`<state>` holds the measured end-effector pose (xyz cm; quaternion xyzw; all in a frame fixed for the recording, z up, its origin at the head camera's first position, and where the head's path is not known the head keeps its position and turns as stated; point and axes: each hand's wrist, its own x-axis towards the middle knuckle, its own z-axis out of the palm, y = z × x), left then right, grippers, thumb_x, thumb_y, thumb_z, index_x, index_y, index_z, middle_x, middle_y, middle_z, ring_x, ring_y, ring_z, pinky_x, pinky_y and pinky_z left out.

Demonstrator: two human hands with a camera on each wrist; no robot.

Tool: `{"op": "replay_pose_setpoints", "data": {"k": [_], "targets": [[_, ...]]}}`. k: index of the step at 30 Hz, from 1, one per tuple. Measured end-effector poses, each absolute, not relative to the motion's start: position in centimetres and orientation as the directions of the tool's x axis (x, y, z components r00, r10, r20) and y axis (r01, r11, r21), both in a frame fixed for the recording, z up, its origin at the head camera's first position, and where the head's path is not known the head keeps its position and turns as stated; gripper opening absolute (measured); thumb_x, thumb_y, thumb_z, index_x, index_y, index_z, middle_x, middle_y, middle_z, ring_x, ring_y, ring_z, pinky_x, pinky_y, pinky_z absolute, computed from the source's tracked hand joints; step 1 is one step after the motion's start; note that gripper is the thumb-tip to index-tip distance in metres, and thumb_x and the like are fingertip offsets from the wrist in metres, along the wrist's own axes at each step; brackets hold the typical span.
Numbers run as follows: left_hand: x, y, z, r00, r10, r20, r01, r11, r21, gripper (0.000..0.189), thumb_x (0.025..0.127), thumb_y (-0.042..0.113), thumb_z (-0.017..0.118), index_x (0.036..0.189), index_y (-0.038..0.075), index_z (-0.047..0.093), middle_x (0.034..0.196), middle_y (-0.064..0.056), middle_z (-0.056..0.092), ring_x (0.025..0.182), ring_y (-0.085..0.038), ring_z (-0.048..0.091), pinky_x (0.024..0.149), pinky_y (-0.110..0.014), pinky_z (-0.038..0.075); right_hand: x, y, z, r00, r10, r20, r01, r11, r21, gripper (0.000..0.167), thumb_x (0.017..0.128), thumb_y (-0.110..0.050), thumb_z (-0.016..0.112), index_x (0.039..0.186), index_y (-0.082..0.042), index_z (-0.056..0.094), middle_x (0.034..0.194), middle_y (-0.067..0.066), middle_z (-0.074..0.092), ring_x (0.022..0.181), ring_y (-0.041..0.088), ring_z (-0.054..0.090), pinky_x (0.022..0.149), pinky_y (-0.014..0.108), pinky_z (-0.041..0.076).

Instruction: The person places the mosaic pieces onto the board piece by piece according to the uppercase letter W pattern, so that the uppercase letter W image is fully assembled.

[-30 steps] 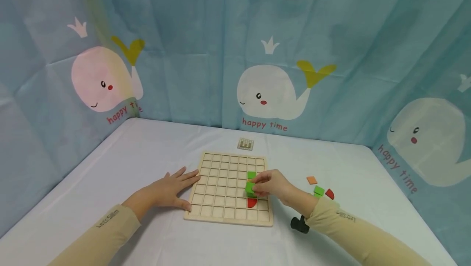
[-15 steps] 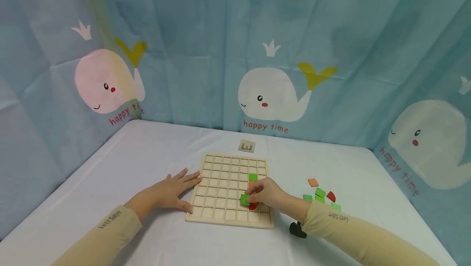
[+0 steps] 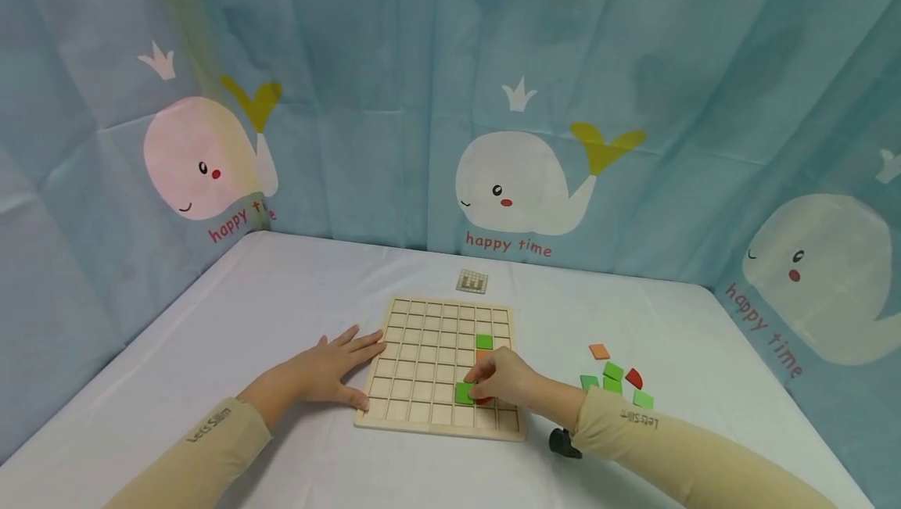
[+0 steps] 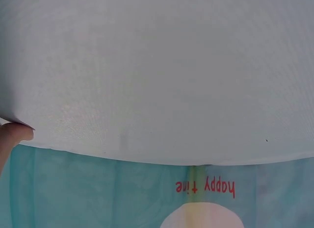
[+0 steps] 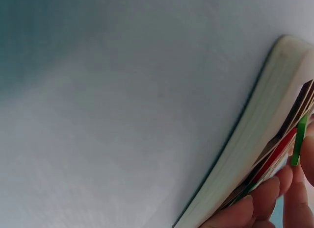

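A wooden grid board (image 3: 408, 391) lies on the white table. My right hand (image 3: 508, 378) pinches a green square tile (image 3: 464, 393) between thumb and fingers, over a cell in the board's lower right part. Seen edge-on in the right wrist view, that green tile (image 5: 299, 139) stands tilted beside a red piece (image 5: 275, 157). On the board, behind the hand, lie another green tile (image 3: 484, 342) and a partly covered orange tile (image 3: 482, 356). My left hand (image 3: 325, 369) rests with spread fingers at the board's left edge, fingertips and thumb touching it.
Right of the board are an orange tile (image 3: 599, 352), several green tiles (image 3: 612, 385) and a red quarter-round piece (image 3: 634, 378). A small black object (image 3: 564, 444) sits under the right wrist. A patterned card (image 3: 472, 281) lies behind the board. A blue curtain (image 3: 352, 141) encloses the table.
My right hand has moved toward me and slightly left with the green tile, from above the red piece to the cell left of it. The left hand has stayed on the board's edge.
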<state>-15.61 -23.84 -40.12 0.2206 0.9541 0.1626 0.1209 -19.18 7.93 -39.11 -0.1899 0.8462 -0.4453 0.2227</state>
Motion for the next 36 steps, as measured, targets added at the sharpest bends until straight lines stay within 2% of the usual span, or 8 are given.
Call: {"op": "replay_pose_setpoints", "data": {"k": [4,7,14,17,24,28,32,36], "targets": [[-15.6,-23.7,-40.0,-0.874,0.461,-0.153,0.386,0.850,0.358,0.100,0.076,0.067,0.066,0.152,0.010,0.034,0.160,-0.010,0.023,0.143,-0.046,0.012,0.101,-0.076,0.012,-19.2,7.9,-38.9,-0.835,-0.506,-0.218,-0.116,0.549,-0.828,0.007,0.081,0.002,0.075,0.088,0.000,0.074,0.077,0.001,0.066,0.065,0.010,0.063,0.065,0.026,0.052],[-15.6,-23.7,-39.9,-0.875,0.459,-0.154,0.386,0.853,0.352,0.100,0.076,0.067,0.065,0.152,0.010,0.033,0.160,-0.009,0.022,0.144,-0.046,0.011,0.102,-0.076,0.012,-19.2,7.9,-38.8,-0.838,-0.499,-0.219,-0.119,0.560,-0.820,0.007,0.081,0.000,0.076,0.088,0.000,0.074,0.080,0.001,0.065,0.071,0.010,0.060,0.069,0.027,0.050],[-15.5,-23.7,-40.0,-0.873,0.459,-0.166,0.377,0.850,0.367,0.099,0.076,0.066,0.066,0.152,0.010,0.034,0.160,-0.009,0.023,0.143,-0.046,0.011,0.102,-0.076,0.011,-19.4,8.5,-38.6,-0.847,-0.488,-0.211,-0.097,0.533,-0.841,0.009,0.081,-0.001,0.076,0.090,0.001,0.074,0.082,0.003,0.062,0.073,0.013,0.053,0.061,0.026,0.045],[-15.5,-23.6,-40.0,-0.874,0.455,-0.169,0.373,0.852,0.366,0.099,0.076,0.066,0.066,0.152,0.010,0.034,0.160,-0.009,0.023,0.144,-0.046,0.011,0.102,-0.076,0.011,-19.7,9.2,-38.6,-0.848,-0.487,-0.209,-0.092,0.524,-0.847,0.011,0.081,-0.003,0.076,0.092,0.000,0.074,0.083,0.002,0.062,0.076,0.013,0.053,0.063,0.027,0.046],[-15.4,-23.5,-39.8,-0.875,0.455,-0.166,0.374,0.852,0.367,0.099,0.076,0.065,0.067,0.152,0.010,0.035,0.159,-0.009,0.023,0.144,-0.046,0.012,0.102,-0.076,0.011,-20.5,10.8,-37.6,-0.877,-0.430,-0.216,-0.066,0.551,-0.832,0.014,0.084,-0.006,0.075,0.097,-0.003,0.074,0.080,0.004,0.053,0.076,0.018,0.043,0.062,0.031,0.035],[-15.4,-23.6,-39.9,-0.876,0.452,-0.170,0.372,0.857,0.358,0.099,0.076,0.065,0.067,0.152,0.010,0.034,0.159,-0.009,0.023,0.144,-0.046,0.012,0.102,-0.075,0.012,-20.5,11.5,-36.6,-0.900,-0.379,-0.216,-0.041,0.565,-0.824,0.016,0.085,-0.007,0.074,0.101,-0.004,0.074,0.081,0.005,0.054,0.078,0.019,0.046,0.065,0.033,0.039],[-15.4,-23.6,-40.0,-0.876,0.451,-0.170,0.373,0.858,0.354,0.100,0.076,0.066,0.066,0.152,0.010,0.034,0.160,-0.009,0.023,0.144,-0.045,0.012,0.102,-0.075,0.012,-20.9,12.6,-35.9,-0.906,-0.369,-0.207,-0.038,0.559,-0.828,0.020,0.086,-0.009,0.073,0.105,-0.003,0.072,0.084,0.006,0.057,0.079,0.020,0.050,0.074,0.039,0.046],[-15.5,-23.6,-39.9,-0.876,0.452,-0.170,0.372,0.856,0.359,0.100,0.076,0.066,0.066,0.152,0.010,0.034,0.160,-0.009,0.022,0.144,-0.046,0.012,0.103,-0.075,0.011,-21.4,13.8,-35.3,-0.906,-0.375,-0.198,-0.047,0.553,-0.832,0.025,0.087,-0.009,0.071,0.111,-0.001,0.070,0.088,0.005,0.059,0.083,0.022,0.055,0.083,0.044,0.048]]}}
